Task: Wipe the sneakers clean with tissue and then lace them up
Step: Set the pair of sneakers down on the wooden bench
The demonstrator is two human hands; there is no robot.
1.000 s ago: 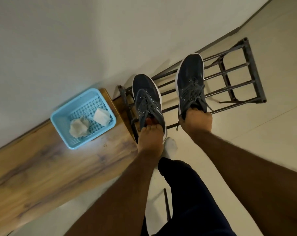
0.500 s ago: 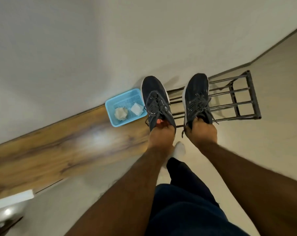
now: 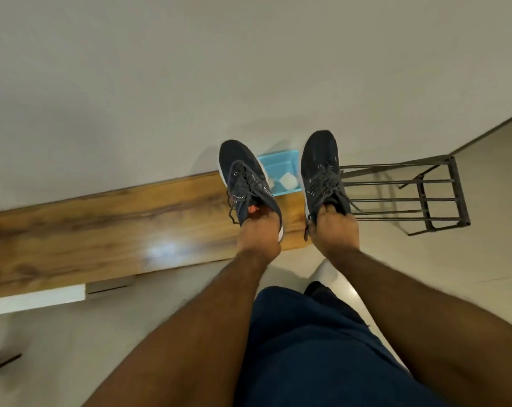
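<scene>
Two dark grey sneakers with white soles and loose grey laces hang in the air in front of me. My left hand (image 3: 259, 235) grips the left sneaker (image 3: 244, 177) at its heel opening. My right hand (image 3: 334, 230) grips the right sneaker (image 3: 321, 165) the same way, fingers curled into the collar. Both toes point away from me. Between them, on the wooden bench, a light blue basket (image 3: 281, 163) holds crumpled white tissue (image 3: 288, 181), partly hidden by the left shoe.
A long wooden bench (image 3: 108, 227) runs along the pale wall from the left. A dark metal shoe rack (image 3: 419, 198) stands on the tiled floor at the right. My dark blue shorts and a white sock fill the lower middle.
Both hands have carried the sneakers off the metal rack and leftward, over the bench end and the blue basket. The view has pulled back and swung left.
</scene>
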